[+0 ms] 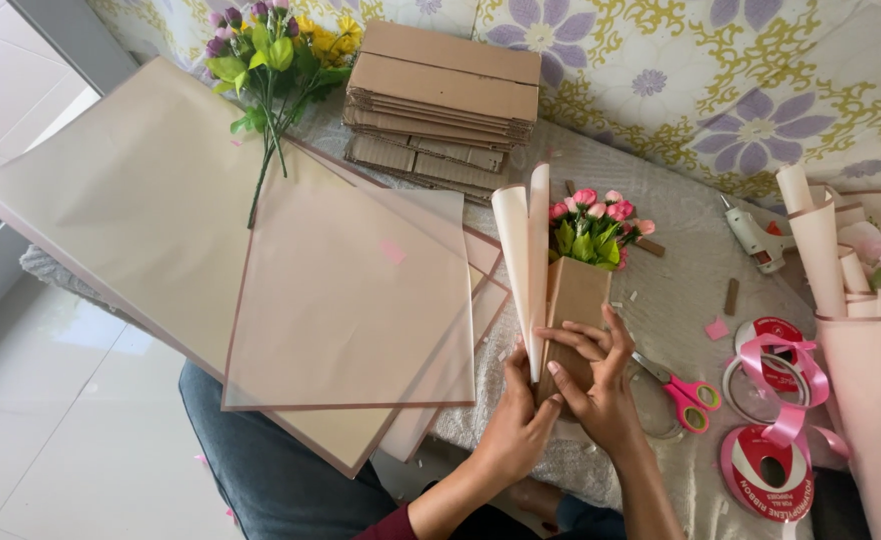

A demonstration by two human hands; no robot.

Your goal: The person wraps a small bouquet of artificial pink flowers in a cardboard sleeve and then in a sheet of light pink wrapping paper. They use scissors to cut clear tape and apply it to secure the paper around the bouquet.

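Head view looks down on a cloth-covered table [661, 290], with the person's denim-clad lap [261, 470] nearest the camera. Just above it, the left hand [517, 420] wraps its fingers around the lower end of a small bouquet [573, 300], gripping the cream wrapping paper at the narrow base. The right hand [601, 385] lies against the bouquet's brown paper sleeve, fingers spread flat and pressing the fold, thumb behind it. The bouquet stands tilted slightly, its pink flower heads and green leaves showing above the brown sleeve, with a tall cream sheet rising along its left side. Just right of the right hand lie pink-handled scissors [686, 395], and beyond them pink ribbon spools [771, 440] with a loose loop of ribbon. Left of the hands, a fan of large translucent pink-beige wrapping sheets [341, 290] overhangs the table edge. Farther right stand finished wrapped cones [821, 250] and a white glue gun [751, 235]. At the far side sits a stack of flat cardboard pieces [441, 100], with a loose bunch of artificial flowers [271, 60] beside it.
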